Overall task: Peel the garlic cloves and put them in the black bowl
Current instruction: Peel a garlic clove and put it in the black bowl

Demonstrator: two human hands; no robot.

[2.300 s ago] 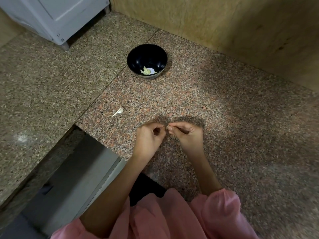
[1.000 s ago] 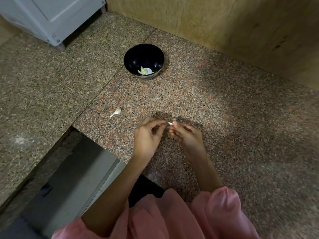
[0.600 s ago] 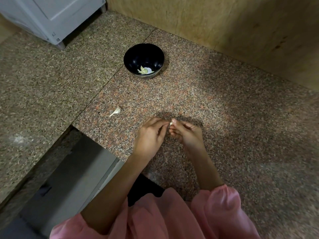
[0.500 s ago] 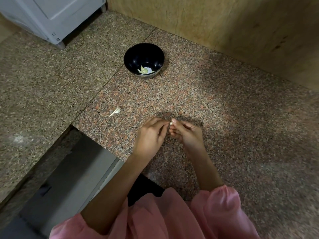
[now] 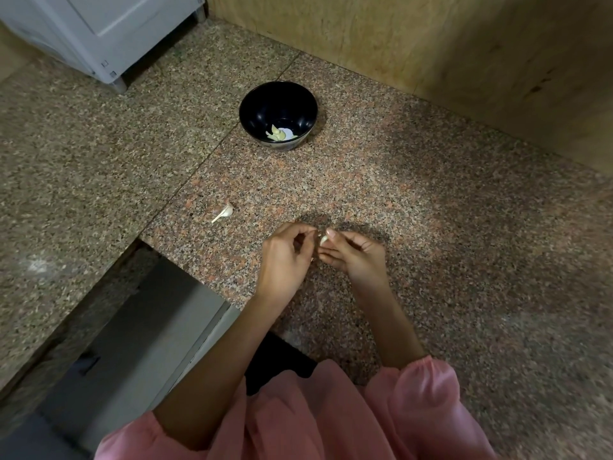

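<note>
A small pale garlic clove [image 5: 323, 240] sits pinched between the fingertips of both hands, held just above the speckled granite counter [image 5: 431, 210] near its front edge. The right hand [image 5: 356, 257] grips the clove with thumb and curled fingers, its thumbnail showing at the clove's top; the left hand [image 5: 285, 257] has its fingers curled inward, the tips meeting the clove's left side, seemingly at its papery skin, though the contact is too small to read exactly. Both forearms come up from loose, gathered pink sleeves [image 5: 424, 393] of a soft matte fabric. To the left of the hands, well apart from them, a second clove [image 5: 224, 212] lies on the stone, unpeeled, rounded at one end with a thin tapering tail. Farther back stands the black bowl [image 5: 255, 107], round, glossy and deep, with a few peeled, yellowish-white cloves [image 5: 277, 134] lying at its bottom beside a bright reflection. The counter is polished stone flecked in pink, grey and black, with a straight seam running diagonally past the bowl's left side. Behind it rises a wall [image 5: 431, 44] of mottled tan surface, and a white boxy appliance [image 5: 99, 31] stands on short feet at the far left corner.
</note>
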